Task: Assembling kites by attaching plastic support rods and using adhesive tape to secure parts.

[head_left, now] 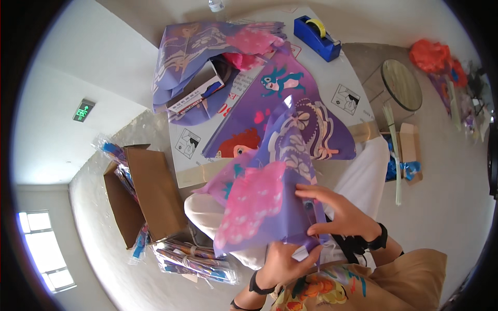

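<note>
A purple kite [290, 217] with a pink patch and white printed shapes lies folded across my lap, its upper tip resting over the table edge. My left hand [289, 263] pinches its near edge between thumb and fingers, where a small white piece shows. On the kite's right side lies my right hand [340, 212], thumb and forefinger apart and touching the sheet. Spread on the table beyond is another purple kite [290, 78] with a red-haired figure and a teal figure. More folded kite sheets [192, 44] are heaped at the far left.
A blue tape dispenser [317, 39] stands on the white table [358, 111], far right. An open small box [199, 93] sits among the sheets. Left: a cardboard box [155, 192] and bundled packages [194, 262]. Right: a round stool [401, 85], thin rods [394, 155] and another box [411, 150].
</note>
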Tool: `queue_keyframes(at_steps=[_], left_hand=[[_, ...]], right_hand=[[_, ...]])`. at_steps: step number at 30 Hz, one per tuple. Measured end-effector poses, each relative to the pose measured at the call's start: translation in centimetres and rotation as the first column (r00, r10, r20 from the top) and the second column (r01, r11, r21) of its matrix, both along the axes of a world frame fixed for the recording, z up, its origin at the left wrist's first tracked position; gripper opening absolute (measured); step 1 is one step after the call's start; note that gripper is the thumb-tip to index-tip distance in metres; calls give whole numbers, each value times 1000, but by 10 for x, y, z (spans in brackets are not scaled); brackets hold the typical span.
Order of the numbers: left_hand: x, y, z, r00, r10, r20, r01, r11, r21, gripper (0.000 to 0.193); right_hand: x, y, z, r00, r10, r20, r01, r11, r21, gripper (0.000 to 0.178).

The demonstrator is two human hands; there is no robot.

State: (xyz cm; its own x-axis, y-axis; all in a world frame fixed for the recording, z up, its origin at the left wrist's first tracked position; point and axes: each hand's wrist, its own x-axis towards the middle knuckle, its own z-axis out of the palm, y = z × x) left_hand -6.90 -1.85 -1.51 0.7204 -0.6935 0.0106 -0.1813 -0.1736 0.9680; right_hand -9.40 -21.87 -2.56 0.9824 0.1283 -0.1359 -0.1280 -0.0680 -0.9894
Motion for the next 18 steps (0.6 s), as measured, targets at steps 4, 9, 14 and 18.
queue_keyframes(at_steps=[4, 9, 14, 18], left_hand=[[1, 10, 30, 997, -78, 21, 78, 996, 34, 9], [5, 20, 70, 991, -129, -21, 130, 984, 122, 13], [12, 51, 106, 991, -123, 42, 123, 992, 19, 11], [-4, 80, 120, 950, 107, 294, -130, 990, 60, 13]], right_hand=[[6, 1, 20, 986, 155, 56, -133, 949, -287, 57], [19, 6, 48, 969, 245, -26, -247, 962, -120, 56], [49, 1, 23, 841, 251, 480, -73, 931, -359, 85], [61, 5, 9, 789, 287, 543, -128, 942, -312, 94]])
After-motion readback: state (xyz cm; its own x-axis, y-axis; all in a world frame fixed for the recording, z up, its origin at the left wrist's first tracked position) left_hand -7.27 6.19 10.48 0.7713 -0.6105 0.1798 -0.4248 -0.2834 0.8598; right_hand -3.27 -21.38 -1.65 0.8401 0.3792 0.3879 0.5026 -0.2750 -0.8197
